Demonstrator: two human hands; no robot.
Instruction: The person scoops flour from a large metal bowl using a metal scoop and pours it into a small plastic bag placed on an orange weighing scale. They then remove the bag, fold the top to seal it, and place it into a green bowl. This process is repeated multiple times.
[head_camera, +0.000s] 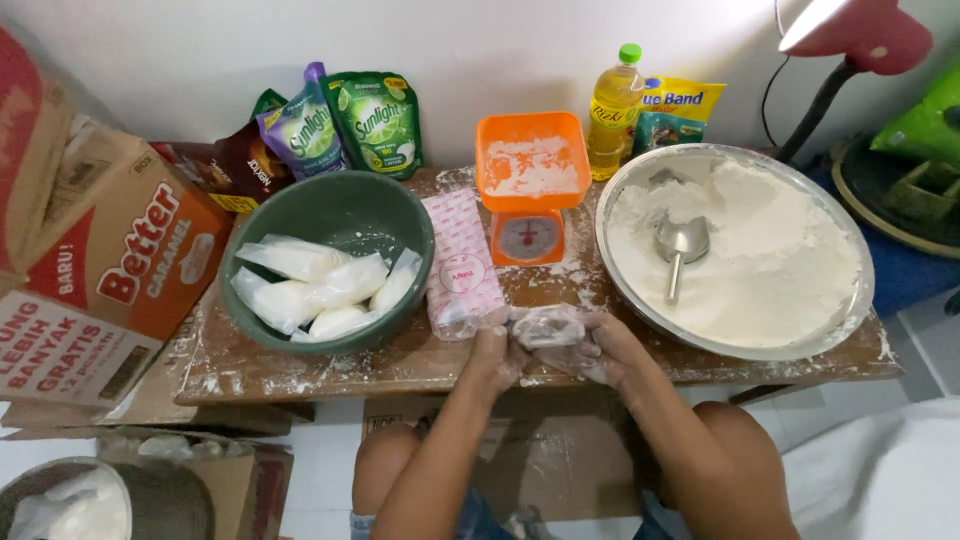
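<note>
Both my hands meet at the front edge of a low wooden table (300, 365). My left hand (492, 352) and my right hand (606, 350) together grip a clear, flour-dusted plastic bag (548, 326), held just above the tabletop. Right behind it lies a pink-and-white pack of plastic bags (459, 262). A big metal basin (850, 290) heaped with white flour sits to the right, with a metal scoop (681, 245) lying in the flour. An orange kitchen scale (530, 185) holds a little flour in its pan.
A green bowl (330, 205) at left holds several filled clear bags of flour. Green and purple pouches, a yellow oil bottle (612, 110) and a yellow packet line the wall. Cardboard boxes (120, 260) crowd the left side. A red lamp (865, 35) stands at right.
</note>
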